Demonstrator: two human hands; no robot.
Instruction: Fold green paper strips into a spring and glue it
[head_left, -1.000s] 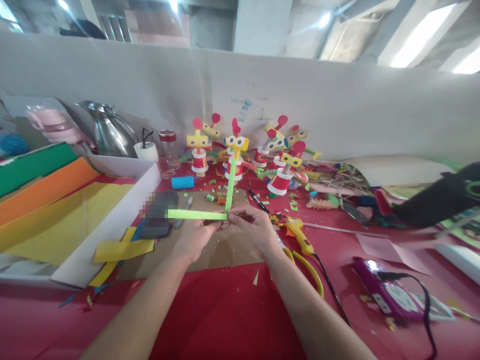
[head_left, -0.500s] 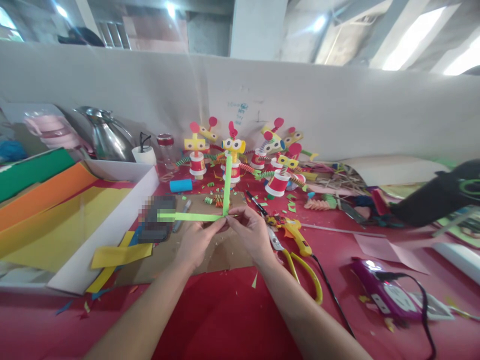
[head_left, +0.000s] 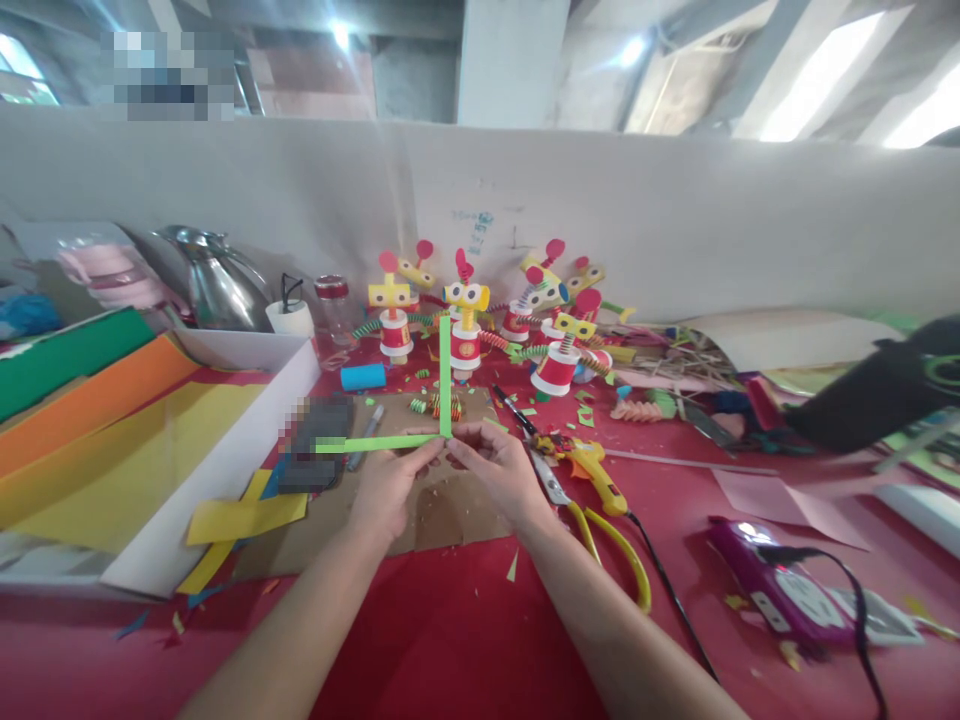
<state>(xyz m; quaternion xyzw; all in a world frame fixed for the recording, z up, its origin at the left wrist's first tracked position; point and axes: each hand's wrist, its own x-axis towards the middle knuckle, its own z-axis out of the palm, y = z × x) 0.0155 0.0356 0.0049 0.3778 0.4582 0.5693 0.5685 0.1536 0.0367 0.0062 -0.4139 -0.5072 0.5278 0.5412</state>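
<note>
Two light green paper strips (head_left: pixel 445 375) meet at a right angle between my fingertips, one pointing up and away, the other out to the left. My left hand (head_left: pixel 390 487) pinches them close to the corner. On the other side of that corner, my right hand (head_left: pixel 498 470) has thumb and fingers closed on the strips too. Whether the strips are joined there is hidden by the fingers. Below the hands lies a brown cardboard sheet (head_left: pixel 450 510), with small folded paper springs (head_left: pixel 446 406) near its far edge.
Several paper-cup figures (head_left: pixel 465 345) stand at the back. To the right lie yellow-handled scissors (head_left: pixel 577 525), a yellow glue gun (head_left: pixel 600 477) and a purple power strip (head_left: pixel 780 585). At left are a white box (head_left: pixel 217 460) of coloured paper and crossed yellow strips (head_left: pixel 247 520).
The upright strip has swung slightly left and now stands straighter. The left-pointing strip's outer end has dipped a little. Both hands keep their pinch at the corner.
</note>
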